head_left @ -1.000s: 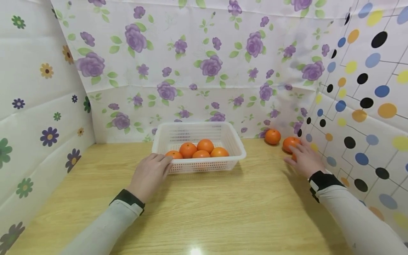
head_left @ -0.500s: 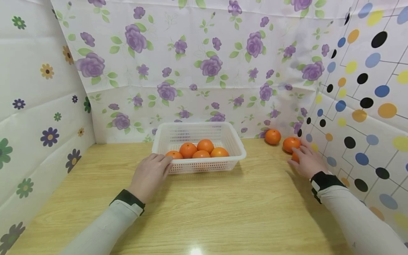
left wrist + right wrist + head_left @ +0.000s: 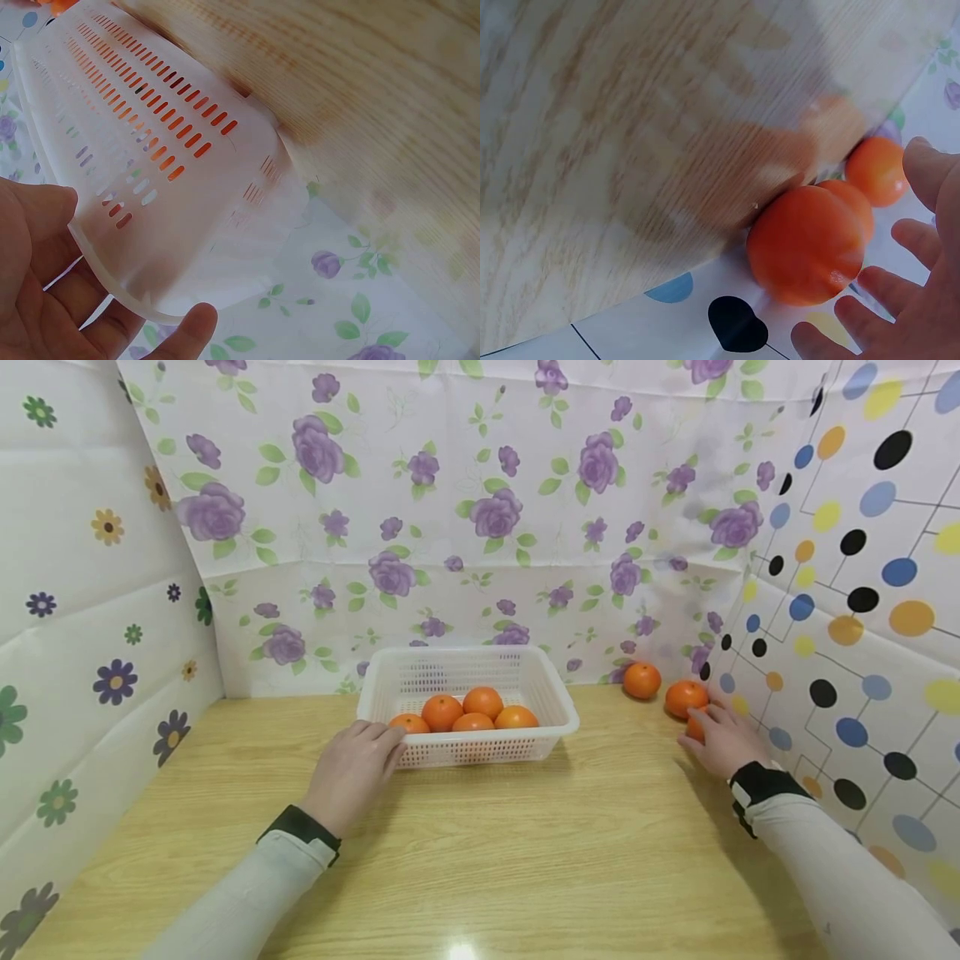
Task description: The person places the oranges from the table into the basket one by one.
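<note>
A white perforated plastic basket (image 3: 450, 748) stands on the table with several oranges (image 3: 442, 713) inside. My left hand (image 3: 353, 772) grips its near left corner, the thumb (image 3: 52, 208) and fingers at the rim. Over at the right wall, my right hand (image 3: 726, 742) reaches over the nearest orange (image 3: 802, 244), partly covering it in the head view. Its fingers are spread around the fruit's upper side in the right wrist view, not curled round it. Just behind lies a second orange (image 3: 686, 699), and a third orange (image 3: 642, 681) sits farther back to the left.
The wooden table (image 3: 480, 852) runs up to a flowered cloth (image 3: 450, 610) at the back. A dotted cloth (image 3: 862, 693) hangs close beside the right hand, and another flowered cloth (image 3: 97, 627) covers the left side.
My right hand has shifted slightly right and toward me over the nearest orange, then stayed almost still. The left hand and the basket have not moved.
</note>
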`<state>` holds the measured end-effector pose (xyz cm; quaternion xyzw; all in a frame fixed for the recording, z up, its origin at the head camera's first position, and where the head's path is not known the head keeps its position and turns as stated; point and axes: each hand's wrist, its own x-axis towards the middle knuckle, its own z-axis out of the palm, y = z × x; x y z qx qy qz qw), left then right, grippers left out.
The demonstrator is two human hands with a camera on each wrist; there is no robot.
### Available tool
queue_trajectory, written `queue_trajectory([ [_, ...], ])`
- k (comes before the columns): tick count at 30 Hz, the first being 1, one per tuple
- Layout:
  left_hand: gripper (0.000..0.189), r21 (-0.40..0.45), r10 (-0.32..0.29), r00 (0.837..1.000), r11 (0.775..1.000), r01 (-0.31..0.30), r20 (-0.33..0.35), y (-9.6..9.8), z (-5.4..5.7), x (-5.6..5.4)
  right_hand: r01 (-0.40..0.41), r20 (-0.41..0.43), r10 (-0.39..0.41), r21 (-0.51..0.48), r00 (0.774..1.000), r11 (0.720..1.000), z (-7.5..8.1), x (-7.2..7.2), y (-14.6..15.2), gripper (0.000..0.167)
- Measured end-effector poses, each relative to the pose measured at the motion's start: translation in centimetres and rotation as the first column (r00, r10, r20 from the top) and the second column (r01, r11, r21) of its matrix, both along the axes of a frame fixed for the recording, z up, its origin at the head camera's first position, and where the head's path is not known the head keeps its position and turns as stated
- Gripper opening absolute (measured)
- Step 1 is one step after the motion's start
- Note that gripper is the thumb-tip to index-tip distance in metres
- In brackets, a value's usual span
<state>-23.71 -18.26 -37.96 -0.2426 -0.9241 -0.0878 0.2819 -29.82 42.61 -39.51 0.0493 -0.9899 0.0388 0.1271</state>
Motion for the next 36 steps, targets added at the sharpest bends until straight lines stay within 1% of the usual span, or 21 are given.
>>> queue_trajectory([
  [4,0.030,-0.002,0.001,1.000,1.000,-0.001,-0.003,0.0,0.0,0.0,0.046,0.016,-0.045,-0.012,0.999,0.999,1.2,1.1,-1.5,0.068],
  [6,0.030,-0.003,0.003,1.000,1.000,-0.003,-0.001,0.0,0.1,0.0,0.070,0.032,-0.069,-0.023,0.997,0.997,1.5,1.2,-1.9,0.069],
  [8,0.030,-0.003,0.006,1.000,1.000,-0.006,0.002,0.0,0.0,0.0,0.083,0.051,-0.081,-0.028,0.995,0.996,1.4,1.0,-1.7,0.071],
  [13,0.031,0.001,0.010,1.000,1.000,-0.010,0.006,0.0,0.1,0.0,0.078,0.071,-0.074,-0.043,0.995,0.996,0.0,-0.6,-0.2,0.074],
  [15,0.031,0.003,0.010,1.000,1.000,-0.010,0.005,0.0,0.1,0.0,0.086,0.072,-0.083,-0.049,0.994,0.995,0.0,-0.6,-0.2,0.073],
  [17,0.031,0.003,0.009,1.000,1.000,-0.009,0.003,0.0,0.1,0.0,0.089,0.077,-0.085,-0.059,0.993,0.994,0.6,-0.1,-0.7,0.074],
  [21,0.030,-0.002,0.008,1.000,1.000,-0.008,0.001,0.0,0.2,0.1,0.096,0.092,-0.089,-0.076,0.992,0.992,2.4,1.6,-2.4,0.072],
  [23,0.030,-0.004,0.007,1.000,1.000,-0.007,0.001,0.0,0.2,0.1,0.097,0.105,-0.086,-0.095,0.991,0.991,3.1,2.2,-2.9,0.071],
  [27,0.029,-0.002,0.005,1.000,1.000,-0.005,-0.002,0.0,0.3,0.1,0.105,0.124,-0.089,-0.124,0.988,0.987,3.5,2.5,-2.9,0.071],
  [32,0.029,-0.004,0.002,1.000,1.000,-0.002,-0.013,0.0,0.3,0.0,0.117,0.122,-0.101,-0.134,0.987,0.984,3.1,2.2,-2.4,0.071],
  [36,0.028,-0.006,0.003,1.000,1.000,-0.003,-0.008,0.0,0.2,0.0,0.099,0.085,-0.089,-0.130,0.992,0.987,0.8,0.3,-0.3,0.073],
])
